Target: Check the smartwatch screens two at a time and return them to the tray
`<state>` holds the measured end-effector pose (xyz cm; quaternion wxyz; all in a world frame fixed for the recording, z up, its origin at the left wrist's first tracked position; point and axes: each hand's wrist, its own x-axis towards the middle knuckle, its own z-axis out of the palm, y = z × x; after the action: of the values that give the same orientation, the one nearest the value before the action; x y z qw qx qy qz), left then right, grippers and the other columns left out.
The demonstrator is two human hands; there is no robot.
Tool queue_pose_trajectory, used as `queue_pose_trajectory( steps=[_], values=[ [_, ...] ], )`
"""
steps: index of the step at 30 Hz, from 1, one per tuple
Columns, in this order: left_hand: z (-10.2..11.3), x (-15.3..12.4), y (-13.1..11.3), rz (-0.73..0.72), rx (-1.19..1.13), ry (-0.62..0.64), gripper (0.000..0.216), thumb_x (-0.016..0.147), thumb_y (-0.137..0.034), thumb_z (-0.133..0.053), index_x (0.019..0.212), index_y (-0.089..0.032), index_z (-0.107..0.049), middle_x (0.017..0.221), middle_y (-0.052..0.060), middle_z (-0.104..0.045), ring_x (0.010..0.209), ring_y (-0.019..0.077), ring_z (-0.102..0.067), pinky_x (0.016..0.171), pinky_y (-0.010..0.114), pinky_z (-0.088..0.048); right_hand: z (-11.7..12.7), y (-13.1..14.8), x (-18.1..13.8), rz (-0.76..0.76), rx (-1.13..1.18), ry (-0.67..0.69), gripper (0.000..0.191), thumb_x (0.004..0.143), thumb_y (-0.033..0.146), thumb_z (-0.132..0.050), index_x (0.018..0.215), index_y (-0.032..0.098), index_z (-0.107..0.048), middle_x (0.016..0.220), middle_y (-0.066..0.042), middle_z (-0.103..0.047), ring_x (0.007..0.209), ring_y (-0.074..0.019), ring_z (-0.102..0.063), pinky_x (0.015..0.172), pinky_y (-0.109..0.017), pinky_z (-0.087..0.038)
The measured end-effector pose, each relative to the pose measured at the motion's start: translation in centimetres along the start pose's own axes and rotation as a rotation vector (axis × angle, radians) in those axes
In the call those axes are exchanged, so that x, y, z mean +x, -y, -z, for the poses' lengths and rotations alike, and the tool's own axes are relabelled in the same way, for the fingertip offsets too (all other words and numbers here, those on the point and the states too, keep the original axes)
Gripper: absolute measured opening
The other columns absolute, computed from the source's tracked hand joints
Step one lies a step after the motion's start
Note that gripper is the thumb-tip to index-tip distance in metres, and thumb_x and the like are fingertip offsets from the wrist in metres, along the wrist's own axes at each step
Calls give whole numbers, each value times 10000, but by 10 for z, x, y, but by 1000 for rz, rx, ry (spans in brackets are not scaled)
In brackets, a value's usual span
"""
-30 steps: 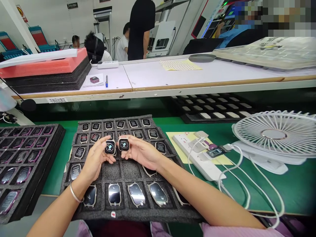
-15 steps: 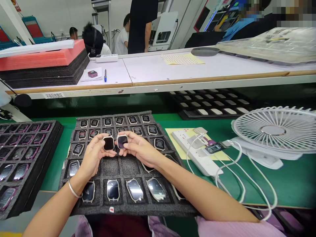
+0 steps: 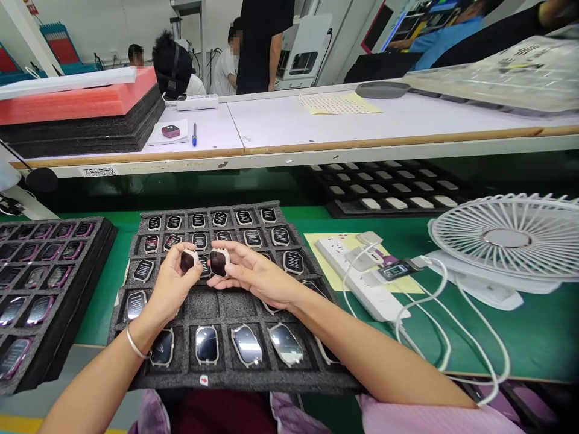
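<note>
My left hand [image 3: 170,288] pinches a small watch body [image 3: 187,260] with a dark screen. My right hand [image 3: 253,276] holds a second watch body [image 3: 219,263] right beside it, screen also dark. Both hands hover over the middle of a dark grey foam tray [image 3: 217,307] whose pockets hold several more watch bodies. A few pockets under my hands are bare. A silver bangle sits on my left wrist.
Another foam tray [image 3: 43,289] of watch bodies lies at the left. To the right are a white power strip [image 3: 357,280] with white cables, a small device on a yellow sheet and a white fan [image 3: 506,241]. A raised white shelf [image 3: 316,135] runs across behind, with people beyond.
The two watch screens were lit a second ago and have gone dark. Both hands have tilted the watches and shifted slightly left.
</note>
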<state>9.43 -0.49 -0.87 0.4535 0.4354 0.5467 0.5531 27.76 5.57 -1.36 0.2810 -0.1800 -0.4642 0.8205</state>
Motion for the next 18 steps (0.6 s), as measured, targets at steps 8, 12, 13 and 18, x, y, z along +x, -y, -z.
queue_pose_trajectory(
  steps=[8,12,13,18],
  values=[
    [-3,-2,-2,-14,30,-18,388,721,-230,-705,1075,-215,-546,814,-30,-550,734,123,-503,694,238,-407,0,0,-1,-5,4,-3,510,790,316,-792,1224,180,-560,1019,-49,-692,886,-180,-743,844,-335,-588],
    [-4,-3,-3,-33,33,-23,413,700,-211,-718,1074,-211,-544,842,-13,-576,764,134,-527,714,247,-420,2,0,1,-12,21,17,546,789,320,-795,1250,171,-543,952,-40,-697,784,-165,-747,724,-273,-587],
    [-4,-3,-3,-41,45,-29,397,706,-209,-712,1067,-211,-546,844,-11,-578,769,135,-528,715,248,-420,3,0,1,-13,26,21,544,792,315,-793,1252,169,-541,945,-39,-698,779,-162,-745,716,-268,-582],
    [-3,-3,-1,-83,79,-45,351,740,-191,-672,1066,-209,-543,892,-2,-578,828,140,-532,776,257,-421,5,-1,2,-16,40,51,535,818,302,-769,1277,172,-526,976,-49,-698,821,-164,-740,761,-288,-573]
  ],
)
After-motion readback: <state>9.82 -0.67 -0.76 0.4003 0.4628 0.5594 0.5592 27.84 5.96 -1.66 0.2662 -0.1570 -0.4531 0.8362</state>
